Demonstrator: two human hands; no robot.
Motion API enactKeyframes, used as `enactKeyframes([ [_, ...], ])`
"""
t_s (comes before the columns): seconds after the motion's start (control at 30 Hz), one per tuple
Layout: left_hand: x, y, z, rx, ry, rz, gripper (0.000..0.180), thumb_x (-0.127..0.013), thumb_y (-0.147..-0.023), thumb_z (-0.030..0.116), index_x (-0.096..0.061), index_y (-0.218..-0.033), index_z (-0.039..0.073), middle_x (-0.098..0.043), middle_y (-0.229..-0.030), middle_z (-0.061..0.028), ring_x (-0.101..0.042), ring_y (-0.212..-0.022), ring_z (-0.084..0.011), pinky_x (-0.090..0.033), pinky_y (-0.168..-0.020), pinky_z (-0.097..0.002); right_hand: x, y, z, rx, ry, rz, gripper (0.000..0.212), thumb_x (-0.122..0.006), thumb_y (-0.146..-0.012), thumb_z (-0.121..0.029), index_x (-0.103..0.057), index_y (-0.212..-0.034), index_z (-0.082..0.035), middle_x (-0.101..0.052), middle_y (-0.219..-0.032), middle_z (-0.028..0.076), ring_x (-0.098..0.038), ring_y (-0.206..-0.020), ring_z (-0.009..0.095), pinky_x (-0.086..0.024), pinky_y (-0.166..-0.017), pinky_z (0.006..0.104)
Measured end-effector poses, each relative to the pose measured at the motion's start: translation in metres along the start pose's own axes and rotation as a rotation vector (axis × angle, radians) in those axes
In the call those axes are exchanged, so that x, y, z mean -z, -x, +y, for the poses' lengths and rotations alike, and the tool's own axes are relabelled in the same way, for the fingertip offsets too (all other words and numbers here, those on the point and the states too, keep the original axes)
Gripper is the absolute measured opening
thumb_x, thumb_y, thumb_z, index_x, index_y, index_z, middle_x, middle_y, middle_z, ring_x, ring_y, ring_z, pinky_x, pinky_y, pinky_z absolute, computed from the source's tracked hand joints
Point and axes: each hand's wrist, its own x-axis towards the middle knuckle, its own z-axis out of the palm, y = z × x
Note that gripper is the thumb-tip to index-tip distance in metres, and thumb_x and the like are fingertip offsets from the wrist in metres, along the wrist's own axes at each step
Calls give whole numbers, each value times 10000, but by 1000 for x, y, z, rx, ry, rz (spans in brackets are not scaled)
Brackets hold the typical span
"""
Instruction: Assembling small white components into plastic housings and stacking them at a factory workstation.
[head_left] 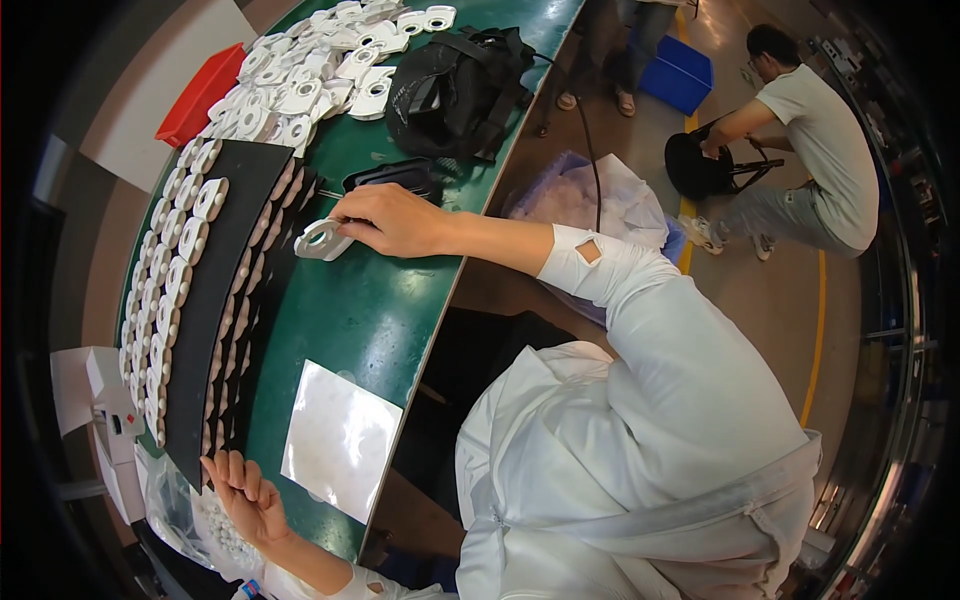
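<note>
1. The right hand (395,222) pinches a white part (326,251) by its edge. The thumb and fingers are close together on it.
2. The white part has a round hole. It is over the middle of the green table (345,320), near the side of the black boards (228,245).
3. The left hand (252,508) is at the near-left corner of the boards. Its fingers are curled. I cannot tell if they grip the board or just touch it.
4. The boards sit in a stack along the table's far edge. White pieces (190,240) lie in rows on the top board, and more peek out between the boards below.
5. A shiny white sheet (342,440) lies by the table's near edge.
6. A big pile (300,95) of white parts fills the table toward its right end. A red bin (205,95) is beside the pile at the far edge.
7. A black bag (450,100) sits by the near edge, next to the pile.
8. On the floor, another person (815,150) bends over a black seat (690,168).
</note>
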Motion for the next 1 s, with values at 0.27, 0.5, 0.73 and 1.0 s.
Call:
enactKeyframes([
  [0.27, -22, 4, -3, 42, 140, 218, 212, -357, -964, 208, -402, -968, 1, -401, -834, -77, -334, -622, -125, -250, -384, -184, 0, 0, 0, 1, 2, -1, 115, -581, -795, -85, -587, -875, -3, -589, -776, 113, -562, -742, 273, -442, -665, 358],
  [0.5, 6, 0, -7, 92, 205, 108, 247, -316, -953, 98, -419, -1120, -52, -433, -970, -125, -361, -722, -163, -349, -571, -235, 0, 1, 0, -3, 6, 6, 110, -583, -788, -80, -586, -869, -5, -585, -768, 115, -562, -742, 274, -443, -666, 360],
  [0.73, 27, -8, -11, 104, 196, 67, 271, -334, -963, 111, -411, -1175, -41, -440, -909, -97, -347, -676, -139, -290, -460, -189, -2, 1, 0, 30, -15, 36, 122, -594, -777, -76, -592, -877, -5, -596, -779, 112, -564, -751, 272, -449, -681, 360],
  [1.0, 22, -14, -13, 96, 95, 96, 322, -419, -946, 264, -477, -1126, 2, -361, -698, -9, -300, -535, -83, -209, -352, -173, -1, 1, 1, 22, 4, 26, 127, -596, -780, -85, -594, -883, -9, -595, -782, 110, -563, -760, 273, -449, -683, 363],
])
